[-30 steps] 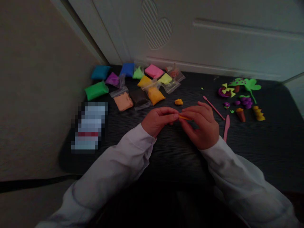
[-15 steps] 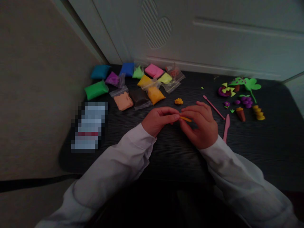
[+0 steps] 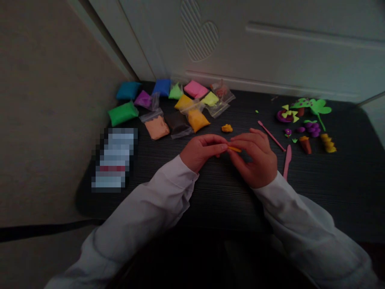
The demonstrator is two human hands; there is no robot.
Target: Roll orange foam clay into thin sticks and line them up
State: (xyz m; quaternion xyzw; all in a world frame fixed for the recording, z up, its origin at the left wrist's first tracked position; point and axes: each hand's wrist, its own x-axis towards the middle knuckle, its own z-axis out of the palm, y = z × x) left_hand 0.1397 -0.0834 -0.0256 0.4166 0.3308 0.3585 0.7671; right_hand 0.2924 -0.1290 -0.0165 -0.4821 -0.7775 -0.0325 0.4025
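Between my hands is a thin strip of orange modelling clay point(image 3: 235, 149). My left hand point(image 3: 204, 150) pinches its left end between thumb and fingertips. My right hand point(image 3: 255, 158) curls around the strip from the other side, its fingertips and thumb closed near the same end and almost touching the left fingertips. Part of the strip is hidden by the fingers. A small lump of orange clay point(image 3: 227, 128) lies on the dark table just beyond my hands. Right of my right hand lie a thin pink modelling stick point(image 3: 271, 136) and a pink plastic knife point(image 3: 287, 161).
Several bags of coloured clay, including a green bag point(image 3: 123, 113) and an orange bag point(image 3: 197, 120), lie at the back left. A blurred-out phone-like object point(image 3: 116, 157) lies at left. Clay figures, including purple grapes point(image 3: 312, 128) and a brown cone point(image 3: 305, 145), stand at right.
My hands stay almost in place, the right fingers shifting very slightly around the orange strip. The whole view has moved a few pixels.
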